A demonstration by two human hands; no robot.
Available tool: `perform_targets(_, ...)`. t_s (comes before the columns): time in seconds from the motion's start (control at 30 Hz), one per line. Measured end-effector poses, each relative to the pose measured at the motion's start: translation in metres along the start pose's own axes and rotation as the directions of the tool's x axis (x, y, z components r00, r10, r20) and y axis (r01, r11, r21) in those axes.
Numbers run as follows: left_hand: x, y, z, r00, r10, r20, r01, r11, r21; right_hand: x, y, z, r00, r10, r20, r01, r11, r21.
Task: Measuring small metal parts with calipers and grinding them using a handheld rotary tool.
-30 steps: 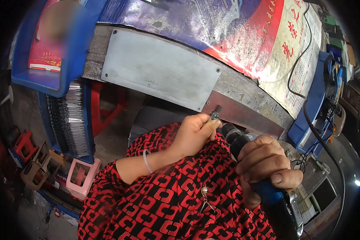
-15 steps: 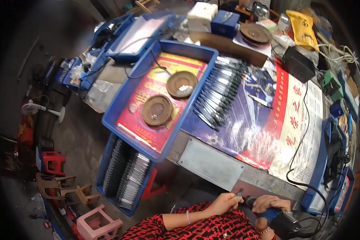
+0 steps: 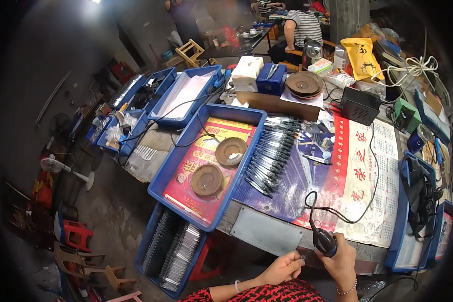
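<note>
Right hand [image 3: 340,255] curls round a black corded tool [image 3: 324,242]; left hand [image 3: 283,269] pinches a small piece [image 3: 302,257].

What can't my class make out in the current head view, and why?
- Small piece: too small to identify, partly covered by the left hand's fingers.
- Black corded tool: partly hidden by the right hand.
- Pink stool: mostly cut off by the lower edge.

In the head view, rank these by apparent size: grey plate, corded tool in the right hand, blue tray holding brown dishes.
1. Blue tray
2. Grey plate
3. Corded tool, partly hidden by the right hand
</note>
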State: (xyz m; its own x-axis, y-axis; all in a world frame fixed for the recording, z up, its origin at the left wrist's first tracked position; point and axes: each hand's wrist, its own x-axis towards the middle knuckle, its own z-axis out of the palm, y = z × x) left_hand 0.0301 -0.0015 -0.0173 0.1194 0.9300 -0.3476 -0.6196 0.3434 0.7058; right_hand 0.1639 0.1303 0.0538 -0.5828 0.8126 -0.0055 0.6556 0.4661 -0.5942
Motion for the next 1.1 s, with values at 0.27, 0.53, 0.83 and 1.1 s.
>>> perform_targets(0.27,-0.003,0.016,0.019,0.993,0.074,-0.089,-0.054,0.977,0.204,0.018,0.032,0.02,0.982,-0.181,0.05,0.187,0.934,-0.304)
perform_targets(0.53,0.003,0.049,0.014,0.943,0.184,-0.276,-0.106,0.956,0.274,0.014,0.006,0.016,0.952,-0.303,-0.03,0.292,0.937,-0.192)
perform_targets(0.83,0.0,0.025,0.013,0.971,0.125,-0.205,-0.081,0.974,0.214,-0.042,0.012,0.053,0.916,-0.225,0.331,-0.12,0.634,0.764)
perform_targets(1.1,-0.008,0.018,0.0,0.991,0.114,-0.072,-0.061,0.854,0.517,-0.053,0.018,0.06,0.81,-0.199,0.552,-0.305,0.661,0.686)
